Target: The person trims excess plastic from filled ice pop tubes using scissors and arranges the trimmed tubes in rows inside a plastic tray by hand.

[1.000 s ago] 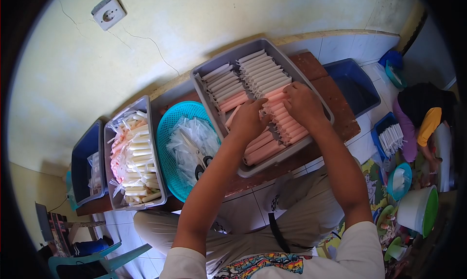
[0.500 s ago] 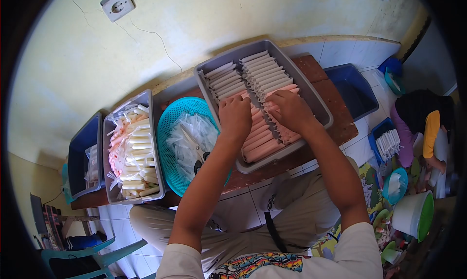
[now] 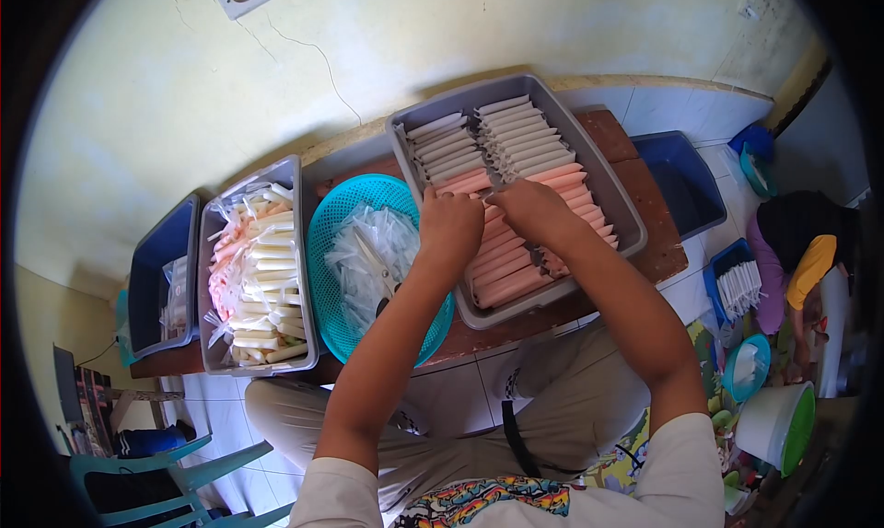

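Note:
A grey tray (image 3: 631, 201) holds two columns of wrapped sticks, with greyish-white sticks (image 3: 525, 137) toward the wall and pink sticks (image 3: 506, 270) nearer me. Over the left column, my left hand (image 3: 451, 220) has its fingers curled down onto the pink sticks. My right hand (image 3: 525, 208) is beside it near the gap between the columns, its fingertips together at the end of a pink stick. Both hands' undersides are hidden, and the fingertips nearly meet.
Left of the tray is a turquoise basket (image 3: 322, 279) with clear plastic sleeves and scissors (image 3: 376, 259). Beyond it stand a bin (image 3: 308, 289) of yellow and pink sticks and a dark blue bin (image 3: 152, 261). At right, a person (image 3: 796, 252) is near a blue container (image 3: 709, 284).
My right hand has moved left, from the right column to the gap beside my left hand. My left hand stays over the left column. The view has shifted slightly.

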Tool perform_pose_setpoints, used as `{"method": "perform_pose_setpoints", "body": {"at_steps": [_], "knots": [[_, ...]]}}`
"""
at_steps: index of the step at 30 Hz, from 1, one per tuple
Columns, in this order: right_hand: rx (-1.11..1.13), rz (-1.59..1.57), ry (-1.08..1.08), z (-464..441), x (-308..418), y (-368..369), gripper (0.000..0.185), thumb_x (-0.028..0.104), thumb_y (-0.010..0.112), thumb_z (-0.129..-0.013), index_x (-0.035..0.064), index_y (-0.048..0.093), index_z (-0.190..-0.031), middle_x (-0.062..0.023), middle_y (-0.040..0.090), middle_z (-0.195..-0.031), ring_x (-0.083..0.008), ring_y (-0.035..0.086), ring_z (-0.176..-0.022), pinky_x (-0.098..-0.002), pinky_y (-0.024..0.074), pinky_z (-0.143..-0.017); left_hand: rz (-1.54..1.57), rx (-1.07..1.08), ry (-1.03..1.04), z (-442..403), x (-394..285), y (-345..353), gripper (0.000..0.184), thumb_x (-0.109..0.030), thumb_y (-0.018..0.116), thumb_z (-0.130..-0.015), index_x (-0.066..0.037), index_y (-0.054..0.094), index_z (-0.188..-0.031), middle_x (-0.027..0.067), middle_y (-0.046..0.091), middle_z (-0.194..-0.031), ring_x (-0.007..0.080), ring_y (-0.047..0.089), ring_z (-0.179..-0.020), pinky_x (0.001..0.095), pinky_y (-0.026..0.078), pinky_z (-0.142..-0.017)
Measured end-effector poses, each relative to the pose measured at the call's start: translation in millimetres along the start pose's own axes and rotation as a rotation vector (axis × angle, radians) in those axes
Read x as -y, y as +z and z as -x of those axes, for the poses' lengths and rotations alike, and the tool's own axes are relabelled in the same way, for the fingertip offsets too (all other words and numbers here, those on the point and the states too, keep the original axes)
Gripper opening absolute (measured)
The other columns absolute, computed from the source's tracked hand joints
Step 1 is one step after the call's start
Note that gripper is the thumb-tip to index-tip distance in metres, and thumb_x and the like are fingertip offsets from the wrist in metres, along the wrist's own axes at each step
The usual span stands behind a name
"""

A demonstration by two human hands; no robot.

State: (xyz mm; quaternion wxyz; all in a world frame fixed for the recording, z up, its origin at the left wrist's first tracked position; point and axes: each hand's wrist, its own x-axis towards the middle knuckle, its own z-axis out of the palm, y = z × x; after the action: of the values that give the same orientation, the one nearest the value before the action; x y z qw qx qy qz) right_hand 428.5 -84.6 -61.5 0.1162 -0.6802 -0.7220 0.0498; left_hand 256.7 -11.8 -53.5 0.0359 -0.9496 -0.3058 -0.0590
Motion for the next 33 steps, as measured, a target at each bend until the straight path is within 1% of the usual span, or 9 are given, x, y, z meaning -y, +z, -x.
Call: {"method": "perform_pose_setpoints", "body": {"at_steps": [4, 6, 8, 11, 14, 18, 24, 26, 33], "knots": [[0.135, 0.081, 0.005, 3, 1, -2, 0.033, 0.011, 0.073, -0.09, 0.0117, 0.078, -0.122, -0.0116, 0.076, -0.111, -0.0345, 0.074, -0.105, -0.0472, 0.0595, -0.09, -0.078, 0.031, 0.011, 3, -2, -1, 0.016, -0.013, 0.069, -0.09, -0.015, 0.084, -0.098, 0.0068, 0.078, -0.1, 0.0256, 0.076, -0.103, 0.0468, 0.044, -0.103], [0.113, 0.079, 0.013, 7, 6, -2, 0.023, 0.005, 0.063, -0.095, 0.011, 0.08, -0.109, -0.0124, 0.075, -0.111, -0.0325, 0.075, -0.106, -0.0451, 0.0613, -0.091, -0.111, 0.033, 0.013, 4, -2, -3, 0.017, -0.014, 0.069, -0.091, -0.016, 0.084, -0.099, 0.0063, 0.078, -0.103, 0.0255, 0.075, -0.104, 0.0468, 0.044, -0.103], [0.101, 0.074, 0.011, 9, 5, 0, 0.023, 0.006, 0.063, -0.095, 0.0108, 0.08, -0.109, -0.0126, 0.075, -0.11, -0.0325, 0.075, -0.106, -0.0449, 0.0614, -0.091, -0.166, 0.118, 0.059, 2, 0, -5, 0.034, -0.014, 0.067, -0.09, -0.011, 0.075, -0.123, 0.0084, 0.076, -0.108, 0.0274, 0.074, -0.105, 0.0459, 0.049, -0.096], [0.08, 0.063, 0.017, 10, 4, 1, 0.022, 0.006, 0.063, -0.095, 0.0104, 0.08, -0.107, -0.0129, 0.075, -0.109, -0.0325, 0.075, -0.106, -0.0451, 0.0612, -0.092, -0.159, 0.062, 0.071, 4, 1, 1, 0.032, -0.014, 0.068, -0.089, -0.01, 0.075, -0.12, 0.0079, 0.075, -0.111, 0.0263, 0.071, -0.112, 0.0452, 0.049, -0.095], [0.069, 0.034, 0.029, 12, 6, 0, 0.02, 0.007, 0.063, -0.094, 0.0098, 0.08, -0.105, -0.0135, 0.074, -0.11, -0.0326, 0.074, -0.108, -0.0458, 0.0606, -0.092, -0.157, 0.081, 0.075, 3, 0, -1, 0.031, -0.015, 0.068, -0.089, -0.01, 0.074, -0.119, 0.0078, 0.074, -0.114, 0.0267, 0.069, -0.115, 0.0446, 0.049, -0.095], [0.11, 0.017, 0.042, 13, 9, -5, 0.017, 0.011, 0.066, -0.094, 0.0093, 0.08, -0.102, -0.0144, 0.073, -0.112, -0.0339, 0.073, -0.109, -0.0471, 0.0596, -0.093, -0.128, 0.054, 0.093, 5, 2, -1, 0.03, -0.014, 0.067, -0.089, -0.01, 0.074, -0.118, 0.0088, 0.075, -0.114, 0.0285, 0.07, -0.114, 0.0441, 0.051, -0.096], [0.078, -0.043, 0.052, 16, 11, -8, 0.01, 0.012, 0.071, -0.091, 0.0068, 0.076, -0.098, -0.0156, 0.072, -0.11, -0.036, 0.073, -0.107, -0.0476, 0.0594, -0.092, -0.09, 0.149, 0.068, 2, 0, -9, 0.028, -0.014, 0.071, -0.084, -0.01, 0.074, -0.112, 0.0104, 0.077, -0.102, 0.0309, 0.071, -0.113, 0.0422, 0.053, -0.098], [0.083, -0.028, 0.054, 18, 12, -8, 0.01, 0.011, 0.071, -0.09, 0.0066, 0.075, -0.098, -0.0156, 0.073, -0.109, -0.0359, 0.072, -0.107, -0.0477, 0.0593, -0.092, -0.041, 0.061, 0.051, 3, -1, -7, 0.027, -0.015, 0.074, -0.078, -0.01, 0.074, -0.105, 0.0105, 0.077, -0.096, 0.0307, 0.072, -0.109, 0.041, 0.053, -0.099], [0.081, -0.082, 0.056, 18, 16, -17, 0.014, 0.016, 0.075, -0.091, 0.0081, 0.077, -0.103, -0.0139, 0.074, -0.109, -0.0347, 0.072, -0.105, -0.0486, 0.059, -0.091, 0.199, -0.018, 0.045, 9, 1, -24, 0.024, -0.022, 0.08, -0.075, -0.011, 0.073, -0.095, 0.0105, 0.076, -0.091, 0.032, 0.072, -0.103, 0.0436, 0.054, -0.098]]}}
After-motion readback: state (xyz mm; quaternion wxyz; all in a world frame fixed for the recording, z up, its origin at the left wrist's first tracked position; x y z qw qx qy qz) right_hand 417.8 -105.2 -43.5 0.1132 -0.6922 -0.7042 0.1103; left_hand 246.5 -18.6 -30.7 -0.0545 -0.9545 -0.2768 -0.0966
